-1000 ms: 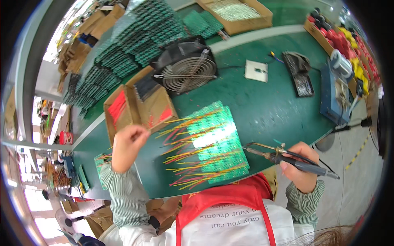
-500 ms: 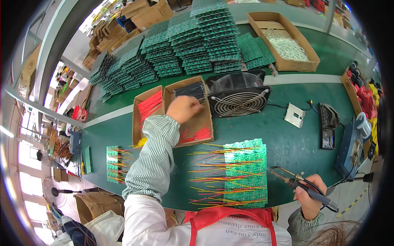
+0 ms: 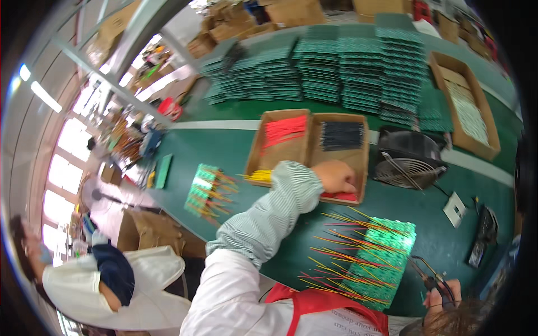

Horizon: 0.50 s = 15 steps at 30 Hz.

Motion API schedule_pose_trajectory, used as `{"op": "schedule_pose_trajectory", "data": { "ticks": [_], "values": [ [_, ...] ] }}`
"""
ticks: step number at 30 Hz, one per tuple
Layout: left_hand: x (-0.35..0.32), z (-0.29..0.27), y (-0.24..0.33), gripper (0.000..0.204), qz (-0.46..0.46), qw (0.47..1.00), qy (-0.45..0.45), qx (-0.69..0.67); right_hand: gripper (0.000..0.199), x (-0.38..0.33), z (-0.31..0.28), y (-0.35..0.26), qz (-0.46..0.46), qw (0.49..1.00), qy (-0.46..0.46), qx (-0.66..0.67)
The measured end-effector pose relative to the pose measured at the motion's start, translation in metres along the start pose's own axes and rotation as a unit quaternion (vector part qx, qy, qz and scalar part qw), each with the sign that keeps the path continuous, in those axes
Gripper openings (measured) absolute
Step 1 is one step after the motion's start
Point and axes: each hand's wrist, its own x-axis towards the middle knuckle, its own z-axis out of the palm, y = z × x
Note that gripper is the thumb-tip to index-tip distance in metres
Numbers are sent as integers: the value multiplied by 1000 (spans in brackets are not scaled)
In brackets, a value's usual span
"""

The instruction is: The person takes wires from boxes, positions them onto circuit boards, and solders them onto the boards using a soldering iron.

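Soldering iron [image 3: 431,283]: long axis slanted, tip toward circuit boards [image 3: 385,259].

Can pass over the worktop [image 3: 386,199] between fan [image 3: 412,147] and near board [image 3: 384,255], or left of the boxes [image 3: 290,152]. Blocked behind both boxes by stacks [image 3: 316,70]. Walled in around the left hand [image 3: 335,176]; barred nearer by the sleeve [image 3: 269,215] and by wires [image 3: 330,286] beside the near board.

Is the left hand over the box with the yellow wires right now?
No, the left hand is over the neighbouring box, the one with the black wires.
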Motion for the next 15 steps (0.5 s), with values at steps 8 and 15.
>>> {"op": "schedule_pose_trajectory", "data": {
  "ticks": [8,15],
  "values": [
    [-1,4,5,25,-40,997,-61,-8,23,3,5,-7,-111,994,-17,-6],
    [-9,8,13,26,-47,997,61,-25,20,-8,0,-11,-88,996,-5,7]
  ]
}}
